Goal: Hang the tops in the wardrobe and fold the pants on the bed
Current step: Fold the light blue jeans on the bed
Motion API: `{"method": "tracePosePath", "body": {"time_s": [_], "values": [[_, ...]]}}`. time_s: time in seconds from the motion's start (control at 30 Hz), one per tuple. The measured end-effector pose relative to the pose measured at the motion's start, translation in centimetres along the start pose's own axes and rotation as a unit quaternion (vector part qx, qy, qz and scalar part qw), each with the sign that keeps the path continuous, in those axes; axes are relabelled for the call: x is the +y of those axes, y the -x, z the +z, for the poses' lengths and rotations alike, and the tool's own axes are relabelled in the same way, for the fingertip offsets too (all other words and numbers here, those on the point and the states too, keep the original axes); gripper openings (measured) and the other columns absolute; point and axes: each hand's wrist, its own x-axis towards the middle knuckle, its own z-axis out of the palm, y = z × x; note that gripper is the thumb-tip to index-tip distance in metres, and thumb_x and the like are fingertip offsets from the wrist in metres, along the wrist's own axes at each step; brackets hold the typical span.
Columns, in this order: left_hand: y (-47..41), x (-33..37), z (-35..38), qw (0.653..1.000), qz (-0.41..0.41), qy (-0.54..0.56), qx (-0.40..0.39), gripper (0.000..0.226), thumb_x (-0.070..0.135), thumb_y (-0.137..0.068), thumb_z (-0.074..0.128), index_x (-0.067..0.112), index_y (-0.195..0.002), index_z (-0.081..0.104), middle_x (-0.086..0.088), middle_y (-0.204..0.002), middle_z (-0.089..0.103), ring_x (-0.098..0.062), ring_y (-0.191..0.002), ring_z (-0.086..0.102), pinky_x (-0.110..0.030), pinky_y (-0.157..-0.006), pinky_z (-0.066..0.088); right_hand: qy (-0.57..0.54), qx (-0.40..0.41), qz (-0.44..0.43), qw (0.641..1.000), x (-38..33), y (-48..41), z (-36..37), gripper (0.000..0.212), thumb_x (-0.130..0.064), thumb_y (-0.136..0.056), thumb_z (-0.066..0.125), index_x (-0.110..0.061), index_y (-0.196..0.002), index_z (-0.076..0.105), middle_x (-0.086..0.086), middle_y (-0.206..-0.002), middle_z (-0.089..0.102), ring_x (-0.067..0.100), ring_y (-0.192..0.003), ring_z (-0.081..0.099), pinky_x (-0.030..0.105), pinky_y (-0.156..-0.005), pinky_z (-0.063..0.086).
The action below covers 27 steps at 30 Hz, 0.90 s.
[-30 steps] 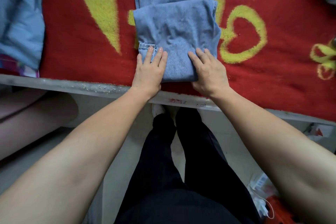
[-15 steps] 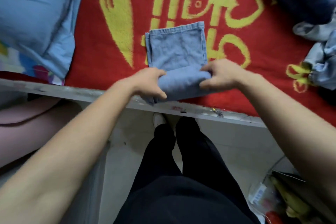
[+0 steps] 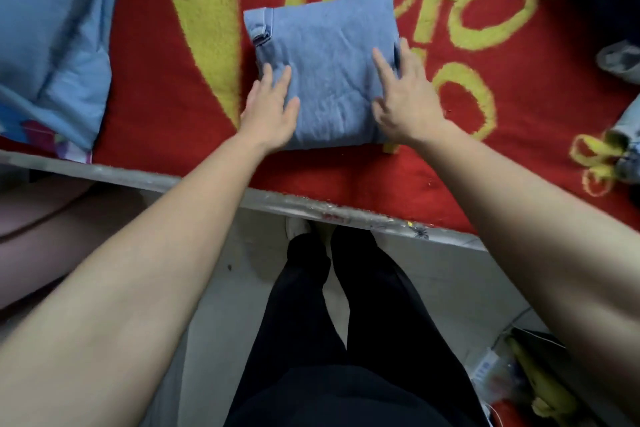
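A pair of light blue jeans [image 3: 329, 59] lies folded into a compact square on the red blanket [image 3: 145, 87] with yellow lettering that covers the bed. My left hand [image 3: 270, 107] rests flat on the bundle's near left corner, fingers straight. My right hand [image 3: 401, 97] lies on its right side with spread fingers, the fingertips at the right edge. Neither hand grips the cloth.
A light blue pillow [image 3: 48, 38] lies at the left of the bed. More denim clothes [image 3: 620, 59] are heaped at the right edge. The metal bed rail [image 3: 138, 178] runs across below the hands. Bags and clutter [image 3: 519, 381] sit on the floor at lower right.
The hands gripped the near fold and turned it over away from me. The jeans went from a long strip to a square bundle, and both hands now lie flat on it.
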Motion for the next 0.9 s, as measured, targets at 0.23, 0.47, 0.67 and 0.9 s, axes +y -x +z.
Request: {"method": "tracePosePath", "body": {"time_s": [0.23, 0.47, 0.67, 0.9], "values": [[-0.3, -1.0, 7.3, 0.991, -0.030, -0.102, 0.081, 0.074, 0.058, -0.100, 0.026, 0.024, -0.157, -0.009, -0.009, -0.164, -0.018, -0.031, -0.152, -0.008, -0.058, -0.119, 0.011, 0.060, 0.015, -0.051, 0.997, 0.6, -2.4, 5.9, 0.090, -0.031, -0.083, 0.050, -0.029, -0.160, 0.003, 0.018, -0.166, -0.010, 0.053, -0.148, -0.008, 0.064, -0.117, 0.013], [-2.7, -2.4, 9.1, 0.982, -0.027, -0.159, 0.100, 0.075, 0.057, -0.099, 0.031, 0.021, -0.158, 0.005, -0.017, -0.164, -0.004, -0.037, -0.151, 0.003, -0.063, -0.116, 0.014, 0.023, 0.007, -0.059, 0.998, 1.4, -4.8, 8.5, 0.093, -0.034, -0.077, 0.046, -0.037, -0.159, 0.002, 0.015, -0.166, -0.013, 0.053, -0.147, -0.014, 0.068, -0.117, -0.001], [-3.2, -0.1, 6.1, 0.928, 0.051, -0.176, 0.325, 0.060, 0.048, -0.103, 0.036, 0.023, -0.156, 0.024, -0.026, -0.159, 0.020, -0.040, -0.149, 0.017, -0.063, -0.115, 0.012, 0.037, 0.165, -0.080, 0.982, 1.8, -4.2, 6.5, 0.070, -0.036, -0.094, 0.046, -0.028, -0.159, 0.022, 0.027, -0.163, 0.009, 0.055, -0.147, 0.005, 0.063, -0.119, 0.012], [-10.2, 0.2, 6.1, 0.957, 0.034, -0.210, 0.195, 0.062, 0.057, -0.101, 0.018, 0.034, -0.157, 0.005, -0.012, -0.166, 0.001, -0.035, -0.152, 0.000, -0.067, -0.115, 0.010, 0.029, 0.119, -0.053, 0.991, 2.6, -7.9, 9.1, 0.064, -0.056, -0.102, 0.028, -0.033, -0.159, 0.010, 0.016, -0.167, 0.003, 0.053, -0.148, 0.002, 0.068, -0.116, 0.011]]}}
